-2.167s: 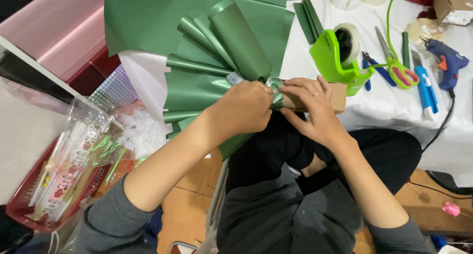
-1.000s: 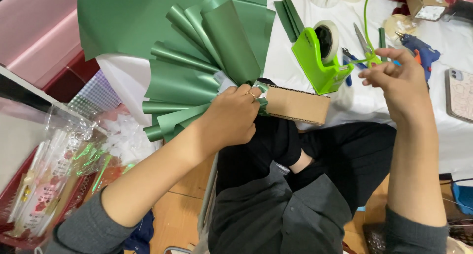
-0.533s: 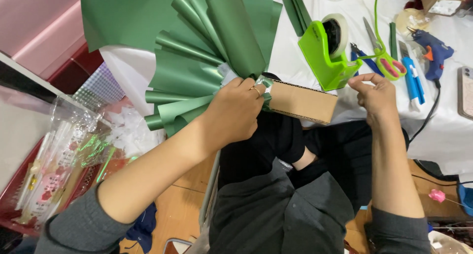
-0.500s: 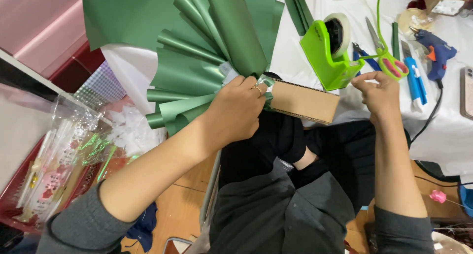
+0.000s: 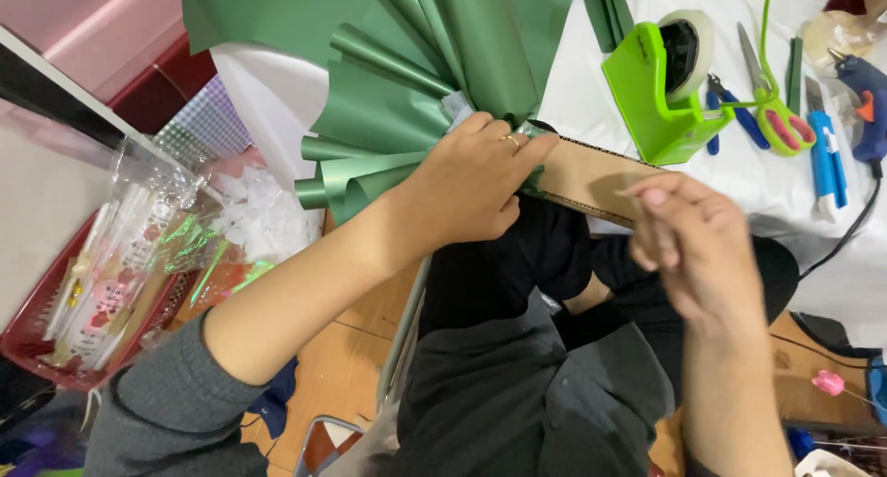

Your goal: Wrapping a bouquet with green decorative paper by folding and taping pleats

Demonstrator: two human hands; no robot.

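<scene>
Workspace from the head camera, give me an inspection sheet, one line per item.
Surface: white-covered table, crowded.
Job's things: pleated green paper gathered at a cardboard handle.
Clutter: green tape dispenser, scissors, blue pliers, blue glue gun.
Hands: left hand clamps the gathered paper; right hand blurred in front of the handle; its grip cannot be told.
Cables: black cord runs off the table edge.
Surroundings: red basket of wrapped packets, wooden floor.

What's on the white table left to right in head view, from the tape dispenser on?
Green tape dispenser → blue-handled pliers → green-handled scissors → blue utility knife → blue glue gun.
</scene>
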